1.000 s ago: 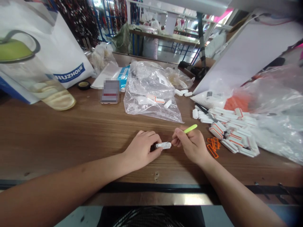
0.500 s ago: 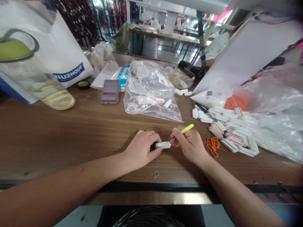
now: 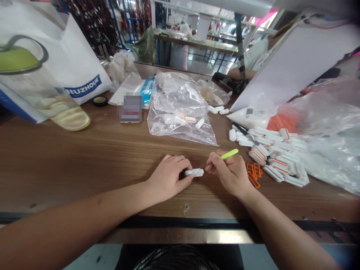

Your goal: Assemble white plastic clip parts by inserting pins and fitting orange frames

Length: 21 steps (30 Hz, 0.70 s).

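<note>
- Change: our right hand [image 3: 227,174] sits slightly further right, and its fingertips [image 3: 209,168] rest just apart from the white plastic piece [image 3: 194,172] that they touched moments ago. The tip of the lime-green stick [image 3: 230,153] also points further right.
- Grip, left: our left hand [image 3: 168,178] is clenched around one end of the white plastic piece, with the fingers curled over it. The rest of the piece sticks out to the right, toward the other hand.
- Grip, right: thumb and fingers pinch the lime-green stick, its bright end rising out of the hand.
- Position: both hands and the white plastic piece sit low over the brown wooden table [image 3: 70,165], near its front edge.
- Nearby: just right of our right hand lie small orange frames [image 3: 254,176] beside a heap of white pieces with orange stripes [image 3: 274,159]. A black-handled tool [image 3: 242,130] lies across the top of the heap.
- Farther: ahead of our hands is a clear plastic bag [image 3: 180,127] with similar pieces inside. To its left are a blurred phone [image 3: 130,108] and a tape roll [image 3: 100,101]. Farther left stands a glass tumbler with a green lid [image 3: 30,78], in front of a white tote bag [image 3: 81,56].
</note>
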### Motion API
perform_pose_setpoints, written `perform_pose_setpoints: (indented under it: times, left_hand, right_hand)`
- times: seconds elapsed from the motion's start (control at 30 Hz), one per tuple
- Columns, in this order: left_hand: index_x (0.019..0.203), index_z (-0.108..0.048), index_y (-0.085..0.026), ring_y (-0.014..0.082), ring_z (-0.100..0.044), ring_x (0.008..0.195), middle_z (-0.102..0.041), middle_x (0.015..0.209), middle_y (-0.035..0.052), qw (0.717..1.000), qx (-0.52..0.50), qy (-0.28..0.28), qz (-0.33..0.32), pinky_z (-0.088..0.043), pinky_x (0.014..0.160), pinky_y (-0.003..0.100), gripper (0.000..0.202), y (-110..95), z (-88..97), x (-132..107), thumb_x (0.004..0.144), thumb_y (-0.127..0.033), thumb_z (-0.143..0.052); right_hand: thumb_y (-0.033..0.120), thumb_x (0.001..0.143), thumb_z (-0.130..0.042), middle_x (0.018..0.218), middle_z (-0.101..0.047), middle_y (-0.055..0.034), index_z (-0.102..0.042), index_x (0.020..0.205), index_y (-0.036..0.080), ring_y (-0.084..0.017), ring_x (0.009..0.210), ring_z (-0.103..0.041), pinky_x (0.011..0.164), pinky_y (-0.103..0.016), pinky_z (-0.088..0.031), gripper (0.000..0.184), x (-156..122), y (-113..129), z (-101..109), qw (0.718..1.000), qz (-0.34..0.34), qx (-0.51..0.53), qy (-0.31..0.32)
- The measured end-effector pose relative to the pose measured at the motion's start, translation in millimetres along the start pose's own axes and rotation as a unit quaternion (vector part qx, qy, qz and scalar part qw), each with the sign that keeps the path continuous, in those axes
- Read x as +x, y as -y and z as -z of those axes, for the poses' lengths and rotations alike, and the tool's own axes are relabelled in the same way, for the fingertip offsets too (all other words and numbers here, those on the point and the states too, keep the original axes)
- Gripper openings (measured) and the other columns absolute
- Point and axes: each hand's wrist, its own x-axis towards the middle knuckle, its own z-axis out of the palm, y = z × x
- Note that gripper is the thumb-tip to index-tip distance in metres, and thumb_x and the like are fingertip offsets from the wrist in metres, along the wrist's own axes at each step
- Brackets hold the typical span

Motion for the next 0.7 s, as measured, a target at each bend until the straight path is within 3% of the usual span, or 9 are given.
perform_pose_setpoints:
  times: [0.17, 0.7]
  left_hand:
    - [0.086, -0.059, -0.021, 0.0179, -0.058, 0.082, -0.062, 0.082, -0.0015, 1.0, 0.003, 0.003, 0.002, -0.036, 0.077, 0.035, 0.005, 1.8, -0.7, 0.9, 0.088, -0.025, -0.06]
    - [0.085, -0.058, -0.021, 0.0173, -0.057, 0.08, -0.061, 0.081, -0.0022, 1.0, -0.002, -0.003, -0.002, -0.035, 0.077, 0.035, 0.005, 1.1, -0.8, 0.2, 0.088, -0.024, -0.06]
  right_hand:
    - [0.042, 0.098, -0.047, 0.06, -0.065, -0.0015, -0.064, 0.072, 0.017, -0.012, 0.055, -0.061, 0.054, -0.022, -0.048, 0.04, 1.4, -1.4, 0.0, 0.999, -0.024, 0.022, 0.022]
    - [0.041, 0.098, -0.049, 0.06, -0.065, -0.0017, -0.063, 0.07, 0.016, -0.011, 0.052, -0.06, 0.05, -0.02, -0.047, 0.04, 0.0, 0.6, -3.2, 0.998, -0.031, 0.049, 0.01]
